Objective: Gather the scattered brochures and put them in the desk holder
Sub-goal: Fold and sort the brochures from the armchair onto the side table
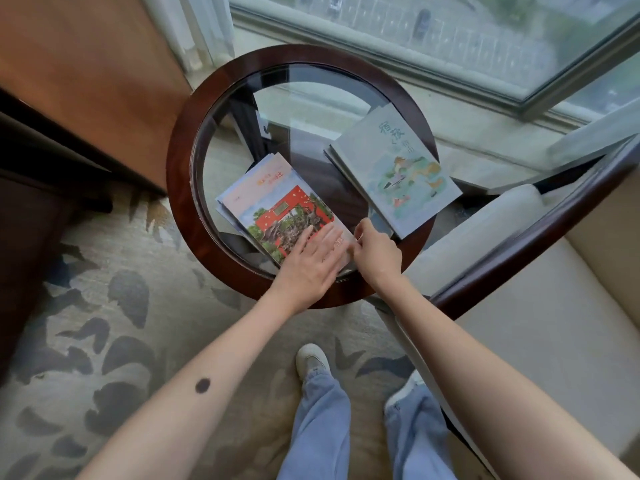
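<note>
So it's a small round side table [180, 188], with a glossy dark wood rim around a clear glass top [304, 109] that you can see the legs through. It sits by a big window [450, 39], on a beige carpet [114, 306] with a dark leaf pattern. A cream-cushioned armchair [540, 306] with a curved wooden arm is on the right, and there's warm wood panelling [86, 81] on the left.

The red-cover brochures [277, 209] are a loose, fanned pile on the near-left of the glass. The grey-green brochures [394, 168], matte with a watercolour-style print, sit apart on the right.

The left hand [311, 261] lies flat on the red pile with its fingers straight. The right hand [375, 252] has curled fingers pinching that pile's near corner.
</note>
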A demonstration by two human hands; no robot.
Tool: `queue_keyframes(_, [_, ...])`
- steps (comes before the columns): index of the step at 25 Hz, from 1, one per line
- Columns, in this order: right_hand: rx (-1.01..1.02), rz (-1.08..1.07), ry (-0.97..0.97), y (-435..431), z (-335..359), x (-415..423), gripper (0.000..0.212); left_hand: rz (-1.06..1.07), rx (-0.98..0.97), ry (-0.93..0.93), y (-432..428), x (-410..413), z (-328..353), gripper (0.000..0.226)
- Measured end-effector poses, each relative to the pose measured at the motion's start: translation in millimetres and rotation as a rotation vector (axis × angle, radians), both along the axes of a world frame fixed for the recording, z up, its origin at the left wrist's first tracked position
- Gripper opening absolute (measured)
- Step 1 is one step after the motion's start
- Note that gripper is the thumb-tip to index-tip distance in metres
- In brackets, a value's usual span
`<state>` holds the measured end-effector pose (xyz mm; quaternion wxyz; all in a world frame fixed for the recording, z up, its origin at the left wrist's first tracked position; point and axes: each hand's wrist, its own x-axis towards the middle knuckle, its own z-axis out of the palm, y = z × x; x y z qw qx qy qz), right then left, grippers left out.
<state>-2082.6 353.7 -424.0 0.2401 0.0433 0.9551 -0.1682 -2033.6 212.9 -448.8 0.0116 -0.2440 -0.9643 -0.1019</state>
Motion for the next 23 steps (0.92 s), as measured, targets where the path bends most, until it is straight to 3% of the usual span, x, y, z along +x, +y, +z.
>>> queue_keyframes(2, [0.034, 0.015, -0.022, -1.6, -0.4, -4.3, 0.011, -0.132, -0.175, -0.096, -7.4, -11.6, -12.1, 0.052])
queue_keyframes(5, [0.092, 0.051, -0.075, -4.7, -0.9, -8.8, 0.017, -0.209, -0.273, -0.201, -21.2, -29.4, -31.7, 0.054])
queue_keyframes(12, [0.135, 0.089, -0.13, -12.4, 2.6, -13.7, 0.019, 0.412, -0.118, -0.244, -93.3, -87.5, -43.7, 0.06])
queue_keyframes(18, [0.157, 0.113, -0.119, -11.8, 0.2, -17.9, 0.018, 0.423, -0.103, -0.24, -92.3, -87.3, -46.9, 0.061])
queue_keyframes(23, [0.223, 0.273, -0.084, -8.6, 2.6, -20.9, 0.018, 0.466, -0.186, -0.269, -84.3, -90.7, -24.8, 0.062])
